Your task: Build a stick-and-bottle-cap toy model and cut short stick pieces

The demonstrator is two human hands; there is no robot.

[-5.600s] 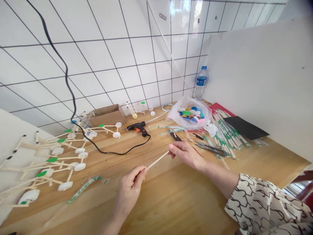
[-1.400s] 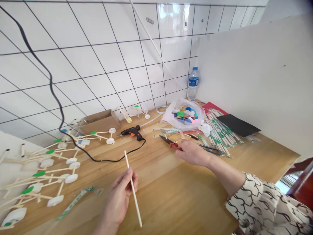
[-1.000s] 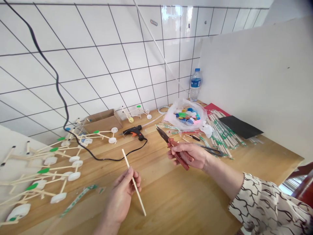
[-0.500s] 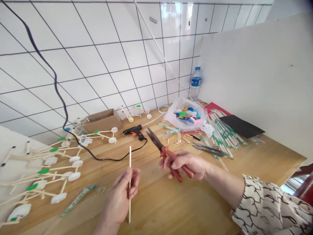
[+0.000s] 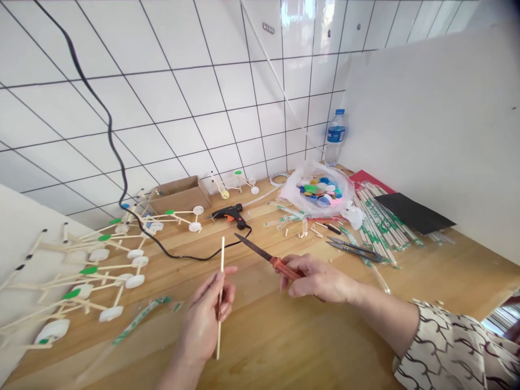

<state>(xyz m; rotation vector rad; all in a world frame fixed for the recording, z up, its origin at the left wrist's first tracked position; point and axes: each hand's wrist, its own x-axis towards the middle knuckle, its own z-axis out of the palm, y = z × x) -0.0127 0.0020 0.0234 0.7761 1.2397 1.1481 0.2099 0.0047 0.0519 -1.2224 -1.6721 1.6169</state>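
My left hand (image 5: pixel 206 311) pinches a thin pale wooden chopstick (image 5: pixel 221 271), held nearly upright above the wooden table. To its right, my right hand (image 5: pixel 314 279) is wrapped round the red handles of a pair of scissors (image 5: pixel 264 255). Their dark blades point up and to the left, toward the upper part of the stick but apart from it. Seen nearly edge-on, the blades look close together. Behind the hands lies a black glue gun (image 5: pixel 229 215) with an orange trigger, its cable running left.
Stick frames with bottle-cap wheels (image 5: pixel 110 313) crowd the left side. Behind are a cardboard box (image 5: pixel 181 196) and a plastic bag of coloured caps (image 5: pixel 292 190). Wrapped chopsticks (image 5: pixel 384 227), thread snips (image 5: pixel 353 249), black sheet (image 5: pixel 414 212) and water bottle (image 5: pixel 335 138) stand or lie right.
The scissors have turned in my right hand, so the handles now look closer together and the blades sit lower, nearer the stick. My left hand still holds the chopstick. The view has shifted slightly.
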